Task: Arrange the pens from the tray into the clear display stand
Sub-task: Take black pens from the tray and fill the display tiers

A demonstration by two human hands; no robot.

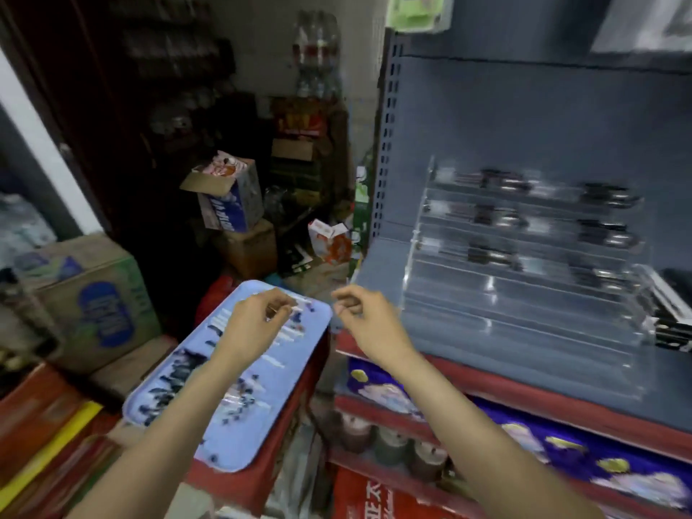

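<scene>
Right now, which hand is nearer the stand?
Right. The right hand hangs just off the stand's lower left corner; the left hand is farther left, over the tray.

Dim, flat indoor light; left of the clear display stand [524, 264] the storeroom corner sinks into shadow. Motion blur smears everything, wide-angle bending warps the edges, faint glare streaks the stand

Your left hand [258, 324] hovers over the blue tray [187, 372] of pens [239, 398], fingers curled; your right hand [369, 318] hangs between tray and clear display stand [524, 264] on the grey shelf [543, 391].
</scene>
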